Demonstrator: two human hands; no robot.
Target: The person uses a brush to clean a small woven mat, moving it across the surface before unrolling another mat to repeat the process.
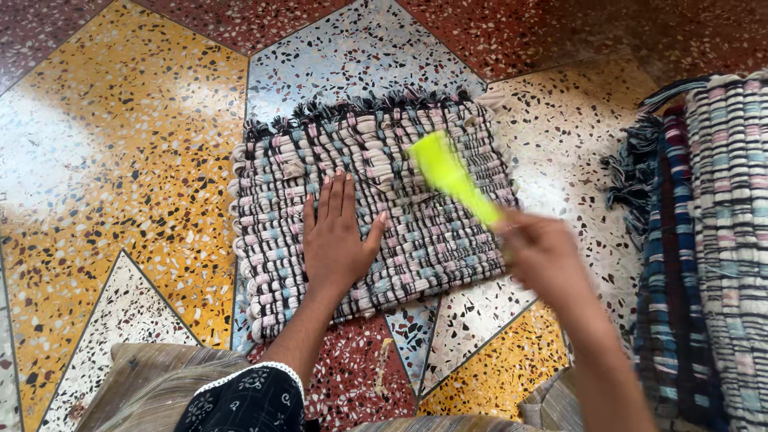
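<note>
1. Woven rag mat (376, 208), square, in pale pink, blue and black, lies flat on the terrazzo floor (120, 184), fringe at its far edge.
2. Left hand (336, 240) presses it, fingers together, thumb spread.
3. Right hand (544, 252), blurred, grips a neon-yellow brush (452, 176); brushing looks underway, and the next stroke calls for a firmly pinned mat.
4. Brush's long axis runs near-right to far-left, head pointing far-left.
5. More woven mats (704, 240) lie stacked at right.

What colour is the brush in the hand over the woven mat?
Bright neon yellow-green plastic brush, blurred, gripped by the right hand; the head view shows it.
</note>
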